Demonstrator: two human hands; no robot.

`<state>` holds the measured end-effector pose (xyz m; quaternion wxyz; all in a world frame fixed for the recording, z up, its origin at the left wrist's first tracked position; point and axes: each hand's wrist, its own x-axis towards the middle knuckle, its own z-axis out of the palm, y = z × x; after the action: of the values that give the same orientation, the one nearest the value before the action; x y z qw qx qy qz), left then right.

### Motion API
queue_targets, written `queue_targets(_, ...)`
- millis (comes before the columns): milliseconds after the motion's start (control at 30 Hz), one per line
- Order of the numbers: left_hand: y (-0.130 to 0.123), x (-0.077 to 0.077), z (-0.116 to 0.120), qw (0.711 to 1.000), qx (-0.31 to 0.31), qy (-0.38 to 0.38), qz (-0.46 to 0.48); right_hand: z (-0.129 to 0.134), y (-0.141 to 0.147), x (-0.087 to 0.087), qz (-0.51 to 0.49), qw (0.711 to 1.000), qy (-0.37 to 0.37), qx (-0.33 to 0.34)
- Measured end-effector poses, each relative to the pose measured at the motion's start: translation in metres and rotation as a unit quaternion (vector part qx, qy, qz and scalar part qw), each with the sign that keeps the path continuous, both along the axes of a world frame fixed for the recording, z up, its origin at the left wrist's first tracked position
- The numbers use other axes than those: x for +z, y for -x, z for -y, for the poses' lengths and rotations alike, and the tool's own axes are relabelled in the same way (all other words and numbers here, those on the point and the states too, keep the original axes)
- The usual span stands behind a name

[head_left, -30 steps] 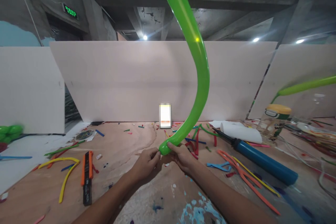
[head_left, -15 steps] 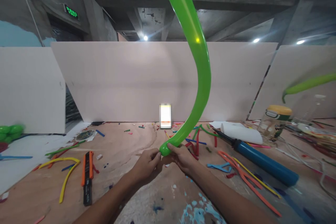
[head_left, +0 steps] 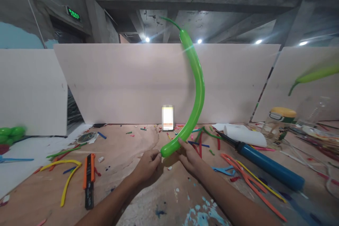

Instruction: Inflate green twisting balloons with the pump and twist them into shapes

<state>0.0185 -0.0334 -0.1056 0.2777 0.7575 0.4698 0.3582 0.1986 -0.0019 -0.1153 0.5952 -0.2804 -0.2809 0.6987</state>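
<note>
A long green modelling balloon (head_left: 199,88) curves upward from my hands, its thin uninflated tail at the top in front of the ceiling. My left hand (head_left: 150,165) pinches the balloon's near end, where the knot would be; the fingers hide that spot. My right hand (head_left: 191,156) is closed round the balloon a little further along, thumb on top. Between the two hands a short stretch of green balloon shows, smooth and untwisted. Both hands are held above the paint-stained table (head_left: 137,197).
A blue hand pump (head_left: 270,164), a yellow-lidded jar (head_left: 280,123) and loose uninflated balloons (head_left: 249,180) lie on the right. On the left are an orange-and-black utility knife (head_left: 89,180), a yellow balloon (head_left: 70,176) and green balloon bubbles (head_left: 12,134). A phone (head_left: 167,118) stands by the white board (head_left: 119,84).
The balloon's upper part has swung away from me, so its tail has come into view. My right hand has slid slightly up along the balloon, away from my left, which stays at the end.
</note>
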Motion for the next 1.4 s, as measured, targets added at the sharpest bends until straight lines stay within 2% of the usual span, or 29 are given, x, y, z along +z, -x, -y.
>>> queue_targets(267, 0.0, -0.001, -0.001, 1.0, -0.009, 0.001, -0.001, 0.001, 0.0, -0.003, 0.005, 1.0, 0.012, -0.019)
queue_targets(900, -0.001, 0.001, 0.0, 1.0, -0.009, 0.008, -0.002, 0.0, 0.001, -0.004, 0.025, 1.0, -0.003, -0.015)
queue_targets(1033, -0.001, 0.001, 0.001, 1.0, -0.009, 0.004, 0.005, 0.005, -0.001, -0.001, 0.029, 0.999, -0.008, 0.011)
queue_targets(1233, -0.002, 0.001, 0.002, 1.0, -0.012, 0.002, 0.013, 0.02, 0.007, 0.007, 0.051, 0.994, -0.021, 0.096)
queue_targets(1400, -0.001, -0.001, 0.001, 1.0, -0.016, -0.001, 0.015, 0.02, 0.013, 0.004, 0.061, 0.994, -0.032, 0.088)
